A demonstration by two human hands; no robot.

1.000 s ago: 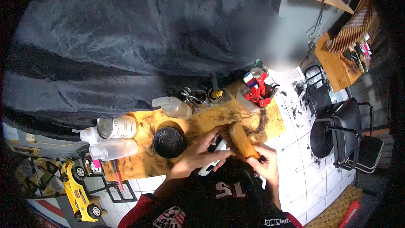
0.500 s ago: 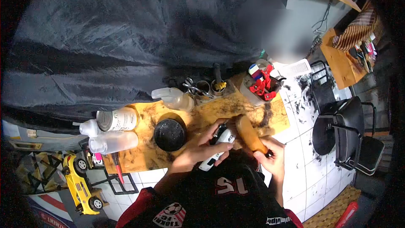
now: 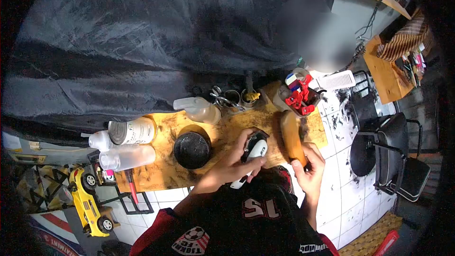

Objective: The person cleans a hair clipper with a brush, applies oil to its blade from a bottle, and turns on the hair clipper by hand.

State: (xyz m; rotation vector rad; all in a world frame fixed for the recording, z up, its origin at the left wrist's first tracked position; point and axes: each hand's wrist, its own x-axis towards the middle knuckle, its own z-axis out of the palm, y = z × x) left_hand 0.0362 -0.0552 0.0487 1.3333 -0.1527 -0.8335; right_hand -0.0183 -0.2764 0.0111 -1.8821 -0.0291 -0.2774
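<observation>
In my left hand [image 3: 232,162] is a white hair clipper [image 3: 257,149], its dark blade end pointing up and away from me, my fingers wrapped round its body. My right hand [image 3: 311,168] grips the lower end of a curved wooden brush [image 3: 294,138], held nearly upright over the table's right part. The brush is somewhat blurred, and a gap separates it from the clipper. Left of my left hand, a round black bowl [image 3: 192,150] stands on the wooden table [image 3: 232,132], which is strewn with dark hair.
A spray bottle [image 3: 203,111], scissors [image 3: 219,97] and a tub with red clips [image 3: 301,99] line the far side. A can [image 3: 135,131] and a clear bottle [image 3: 135,157] lie left. A black chair [image 3: 393,149] stands right; a dark cloth [image 3: 142,42] hangs ahead.
The brush has swung away from the clipper to the right and now points more upright. My left hand has turned the clipper slightly, staying at about the same spot.
</observation>
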